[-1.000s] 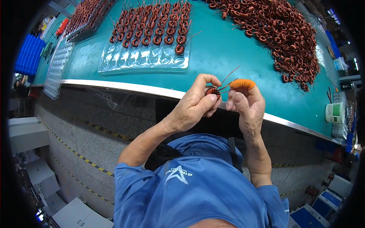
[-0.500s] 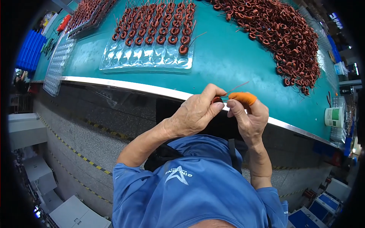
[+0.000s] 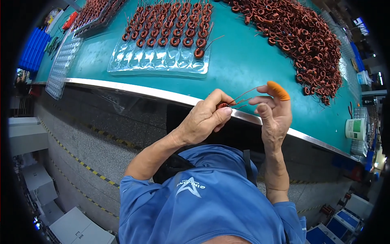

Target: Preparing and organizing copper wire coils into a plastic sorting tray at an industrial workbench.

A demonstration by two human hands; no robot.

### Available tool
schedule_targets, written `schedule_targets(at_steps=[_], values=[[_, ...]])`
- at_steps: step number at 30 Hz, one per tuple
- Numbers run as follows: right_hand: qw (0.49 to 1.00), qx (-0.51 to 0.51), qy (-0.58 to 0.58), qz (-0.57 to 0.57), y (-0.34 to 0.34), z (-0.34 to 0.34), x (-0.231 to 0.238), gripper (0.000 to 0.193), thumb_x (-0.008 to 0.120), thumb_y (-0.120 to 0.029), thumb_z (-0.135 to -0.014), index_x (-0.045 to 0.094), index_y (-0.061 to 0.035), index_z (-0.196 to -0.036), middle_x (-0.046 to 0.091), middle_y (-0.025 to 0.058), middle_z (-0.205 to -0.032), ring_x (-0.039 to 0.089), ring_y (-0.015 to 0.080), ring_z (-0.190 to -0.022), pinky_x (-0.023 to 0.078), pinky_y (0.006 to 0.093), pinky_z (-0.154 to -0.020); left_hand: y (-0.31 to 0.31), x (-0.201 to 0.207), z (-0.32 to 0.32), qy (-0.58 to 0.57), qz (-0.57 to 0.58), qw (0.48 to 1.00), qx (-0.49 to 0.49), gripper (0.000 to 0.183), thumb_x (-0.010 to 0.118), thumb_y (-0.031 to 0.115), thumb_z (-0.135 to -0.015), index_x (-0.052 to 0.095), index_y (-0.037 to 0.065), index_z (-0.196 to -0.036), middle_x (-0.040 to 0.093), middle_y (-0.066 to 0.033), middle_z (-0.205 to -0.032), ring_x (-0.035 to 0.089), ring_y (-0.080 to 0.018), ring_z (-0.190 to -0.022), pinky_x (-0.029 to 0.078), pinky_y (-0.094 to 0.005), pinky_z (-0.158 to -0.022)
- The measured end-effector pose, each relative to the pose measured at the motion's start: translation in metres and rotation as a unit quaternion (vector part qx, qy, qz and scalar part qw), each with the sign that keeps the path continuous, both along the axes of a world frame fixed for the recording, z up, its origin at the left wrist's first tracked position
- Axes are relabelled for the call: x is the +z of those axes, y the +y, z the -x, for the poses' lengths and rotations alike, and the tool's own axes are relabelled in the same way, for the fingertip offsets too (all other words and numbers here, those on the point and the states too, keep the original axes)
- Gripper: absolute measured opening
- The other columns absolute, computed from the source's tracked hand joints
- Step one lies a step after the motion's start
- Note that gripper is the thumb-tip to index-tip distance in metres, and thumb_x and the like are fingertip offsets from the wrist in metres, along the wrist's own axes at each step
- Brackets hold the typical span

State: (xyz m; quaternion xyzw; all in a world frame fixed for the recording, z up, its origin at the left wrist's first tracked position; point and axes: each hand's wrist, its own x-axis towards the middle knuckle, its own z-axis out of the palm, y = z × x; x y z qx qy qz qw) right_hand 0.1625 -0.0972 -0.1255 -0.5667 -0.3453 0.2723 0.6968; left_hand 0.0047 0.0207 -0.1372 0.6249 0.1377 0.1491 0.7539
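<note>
Between the thumb and fingers of my left hand (image 3: 206, 116) is a small copper-wound toroidal coil (image 3: 222, 105), held in front of the table's edge. Several thin wire leads stick out of the coil to the right. My right hand (image 3: 275, 109) is just right of these leads, its fingers apart and an orange finger cot (image 3: 278, 90) on one finger. The longest lead reaches close to its fingertips; whether it touches them I cannot tell. A clear plastic tray (image 3: 158, 65) lies ahead on the green table, its far rows filled with similar coils (image 3: 187, 42).
A large heap of loose coils (image 3: 313, 61) covers the table's far right. Another filled tray (image 3: 95, 22) stands at the far left, beside an unfilled clear tray (image 3: 63, 67). A white tub with a green label (image 3: 356, 129) is at the right edge. Blue bins (image 3: 32, 49) stand far left.
My right hand has let go at the coil's leads, moved right and up, and spread its fingers. My left hand has shifted slightly left with the coil. The leads now show fanned out.
</note>
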Motion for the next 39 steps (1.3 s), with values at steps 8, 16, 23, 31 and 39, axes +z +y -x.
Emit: schedule_targets(at_steps=[8, 16, 23, 31, 39], values=[[0.986, 0.002, -0.168, 0.006, 0.008, 0.004, -0.011, 0.058, 0.08, -0.017, -0.077, 0.051, -0.001, -0.124, 0.059, 0.0095, -0.111, 0.061, 0.0178, -0.098, 0.051, 0.0276, -0.075, -0.001, -0.004, 0.005, -0.002, 0.039, 0.999, 0.017, 0.021, 0.046, 0.018, -0.099, 0.046, 0.0, -0.109, 0.044, -0.0013, -0.067, 0.039, -0.0067, -0.054, 0.034, -0.0209, -0.049], [0.996, 0.066, -0.03, 0.05, 0.02, 0.008, -0.007, 0.047, 0.073, -0.006, -0.082, 0.05, 0.0023, -0.122, 0.061, 0.0095, -0.101, 0.061, 0.0151, -0.093, 0.053, 0.0274, -0.078, 0.0, -0.01, 0.005, -0.002, 0.031, 0.999, 0.025, 0.021, 0.045, 0.018, -0.099, 0.046, 0.0, -0.111, 0.043, -0.0006, -0.065, 0.039, -0.0066, -0.053, 0.034, -0.0209, -0.049], [0.998, 0.009, -0.043, 0.051, 0.024, -0.004, -0.011, 0.043, 0.063, 0.0, -0.087, 0.047, 0.0032, -0.127, 0.059, 0.0073, -0.101, 0.058, 0.0107, -0.086, 0.048, 0.0217, -0.078, 0.036, 0.011, 0.035, 0.0, -0.03, 0.987, 0.159, 0.018, 0.044, 0.015, -0.1, 0.045, 0.008, -0.116, 0.049, -0.0006, -0.069, 0.044, -0.0058, -0.055, 0.034, -0.0186, -0.048], [0.991, -0.011, -0.076, 0.108, 0.013, -0.013, -0.017, 0.033, 0.057, -0.003, -0.092, 0.051, 0.0023, -0.124, 0.06, 0.0065, -0.104, 0.059, 0.0083, -0.076, 0.05, 0.0212, -0.07, 0.184, 0.017, 0.103, 0.104, -0.493, 0.747, 0.433, 0.011, 0.062, 0.011, -0.087, 0.064, 0.001, -0.093, 0.061, -0.009, -0.086, 0.058, -0.0209, -0.077, 0.046, -0.0296, -0.071], [0.983, -0.037, -0.095, 0.15, 0.016, -0.011, -0.015, 0.027, 0.056, 0.0, -0.091, 0.054, 0.002, -0.118, 0.061, 0.0068, -0.1, 0.059, 0.0087, -0.073, 0.049, 0.0204, -0.064, 0.24, 0.003, 0.09, 0.132, -0.509, 0.761, 0.379, 0.018, 0.065, 0.016, -0.085, 0.067, 0.001, -0.094, 0.068, -0.0117, -0.092, 0.063, -0.0246, -0.087, 0.047, -0.0334, -0.08]])
